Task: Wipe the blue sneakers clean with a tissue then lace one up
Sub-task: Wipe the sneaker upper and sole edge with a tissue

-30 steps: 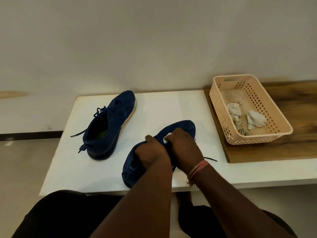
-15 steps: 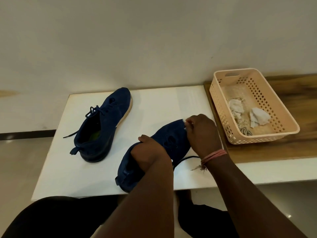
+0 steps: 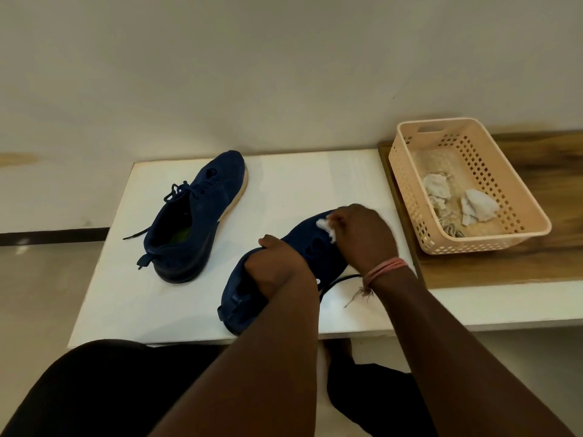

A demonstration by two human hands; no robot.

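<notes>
Fingers point(image 3: 336, 220) of right hand point(image 3: 362, 238) pinch a white tissue point(image 3: 326, 227) against the toe of the near blue sneaker point(image 3: 303, 247), centre frame on the white tabletop point(image 3: 284, 184). Left hand point(image 3: 277, 266) grips its collar, hiding the opening; its lace point(image 3: 339, 280) trails right. Second sneaker point(image 3: 195, 216) lies centre-left. Used tissues point(image 3: 476, 208) in basket point(image 3: 410, 190), right.

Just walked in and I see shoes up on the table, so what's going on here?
A person is cleaning a pair of blue sneakers. The left hand grips the near sneaker around its collar while the right hand presses a white tissue against its toe area. The other sneaker sits untouched farther left on the white table, laces tied. Crumpled tissues lie in the peach basket at right.
</notes>
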